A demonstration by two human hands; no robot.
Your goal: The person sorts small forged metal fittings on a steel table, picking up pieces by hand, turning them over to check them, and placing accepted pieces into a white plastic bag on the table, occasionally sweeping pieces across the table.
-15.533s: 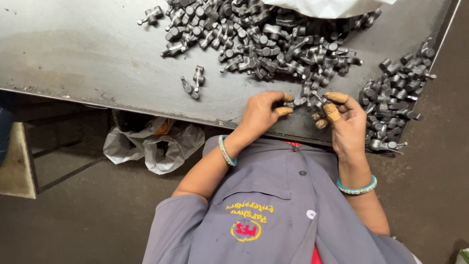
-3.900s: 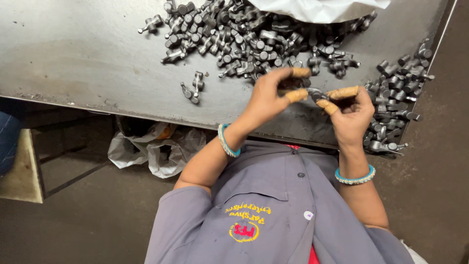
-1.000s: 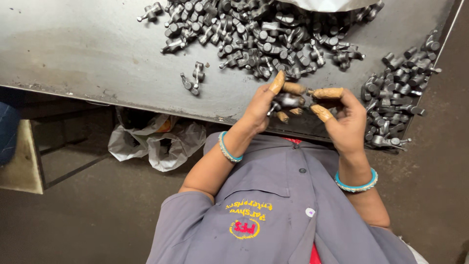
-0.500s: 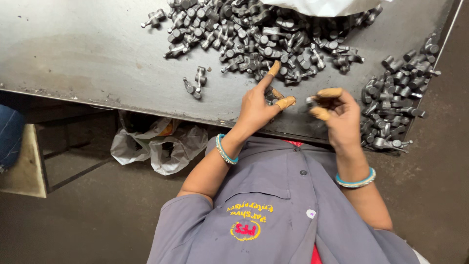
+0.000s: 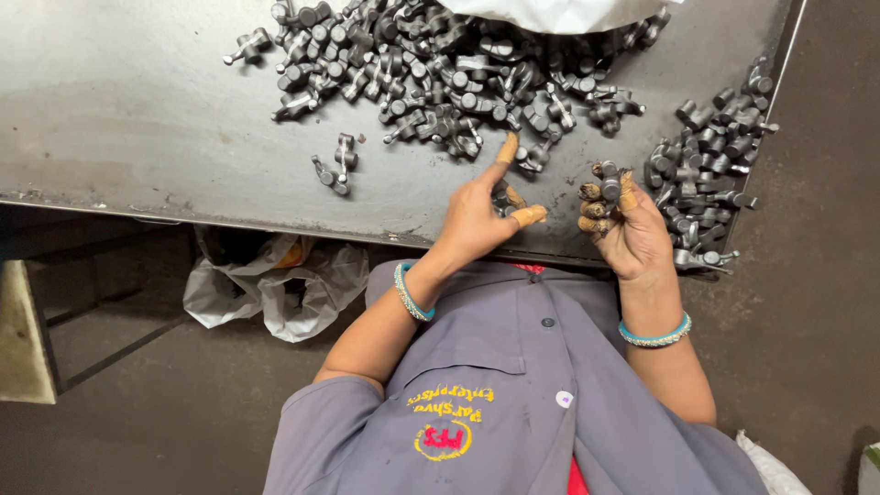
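Fingers of left hand [image 5: 477, 215] spread w/ index out toward big pile of grey metal parts [image 5: 440, 73]; a small part under them is mostly hidden, grip unclear. Right hand [image 5: 628, 225] curled shut round one metal part [image 5: 610, 181], above the table edge [image 5: 275, 213]. Smaller pile [image 5: 710, 156] just right.

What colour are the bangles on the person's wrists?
Both bangles, left and right, are turquoise blue, seen clearly in the head view.
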